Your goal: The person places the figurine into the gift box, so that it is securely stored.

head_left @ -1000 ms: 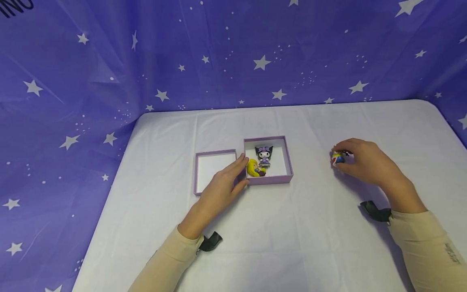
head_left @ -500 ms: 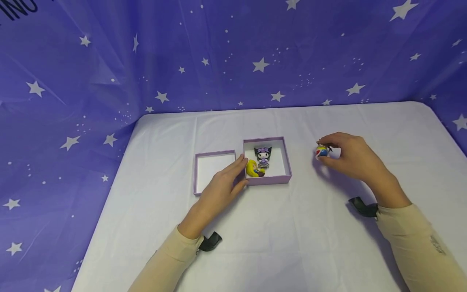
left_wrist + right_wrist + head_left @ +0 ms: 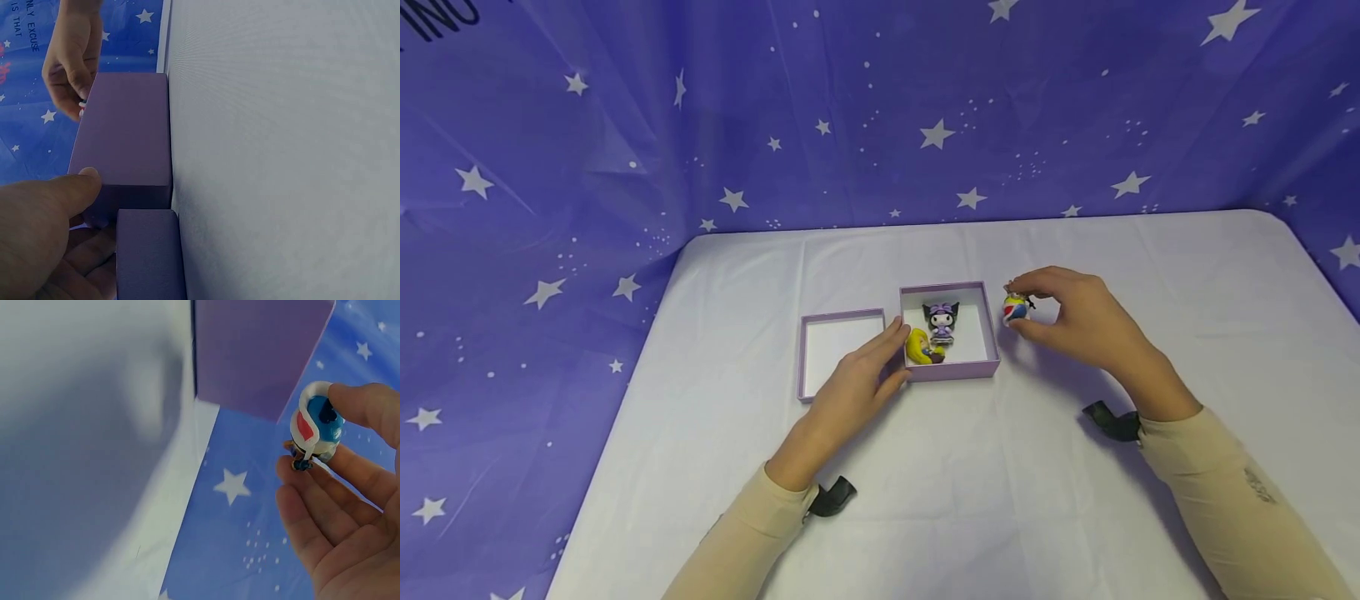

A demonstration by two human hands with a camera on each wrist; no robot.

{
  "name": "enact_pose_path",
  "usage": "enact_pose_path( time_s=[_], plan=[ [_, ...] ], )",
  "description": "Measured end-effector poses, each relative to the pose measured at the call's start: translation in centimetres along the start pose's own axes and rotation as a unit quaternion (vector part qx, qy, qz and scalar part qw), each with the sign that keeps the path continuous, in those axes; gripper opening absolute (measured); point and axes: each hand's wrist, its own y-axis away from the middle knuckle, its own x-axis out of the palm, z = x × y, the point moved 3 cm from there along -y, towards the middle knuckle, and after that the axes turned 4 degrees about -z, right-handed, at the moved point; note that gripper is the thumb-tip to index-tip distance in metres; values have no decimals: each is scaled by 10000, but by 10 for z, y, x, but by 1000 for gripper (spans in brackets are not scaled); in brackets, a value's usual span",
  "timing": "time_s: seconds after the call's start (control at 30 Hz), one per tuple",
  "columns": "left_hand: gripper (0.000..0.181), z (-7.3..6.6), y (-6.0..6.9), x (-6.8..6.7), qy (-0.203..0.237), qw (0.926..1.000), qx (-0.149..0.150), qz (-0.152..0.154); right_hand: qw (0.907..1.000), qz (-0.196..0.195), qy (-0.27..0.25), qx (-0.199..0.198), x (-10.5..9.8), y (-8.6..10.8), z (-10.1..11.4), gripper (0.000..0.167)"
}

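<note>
My left hand [image 3: 853, 382] lies along a small purple box [image 3: 955, 372], straight fingers touching its left wall and thumb at the near left corner. Inside the box are a black-and-purple figurine [image 3: 942, 323] with pointed ears and, at the near left, a yellow-haired figurine [image 3: 919, 347]. Just right of the box, my right hand [image 3: 1078, 321] pinches a small figurine [image 3: 319, 422] between thumb and fingers. It is coloured blue, red and white in the right wrist view, with yellow also showing in the head view. It is held above the cloth, outside the box.
A shallower purple tray-like box part [image 3: 802, 358] with a white inside lies left of the box, partly hidden by my left hand. White cloth [image 3: 970, 483] covers the table. A purple starred curtain [image 3: 850, 92] hangs behind it.
My right hand has lifted the small figurine and carried it left, from the right part of the table to beside the box. The left hand and the box stay in place.
</note>
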Motion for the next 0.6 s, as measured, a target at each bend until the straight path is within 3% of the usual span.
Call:
enact_pose_path(
  time_s=[0.3,0.6],
  plan=[
    [61,0,-1,0,5,10000,19,8,9993,152,-169,-306,12,-8,16,43],
    [61,2,0,2,-23,10000,-29,17,9975,580,-100,-396,20,-13,29,44]
  ],
)
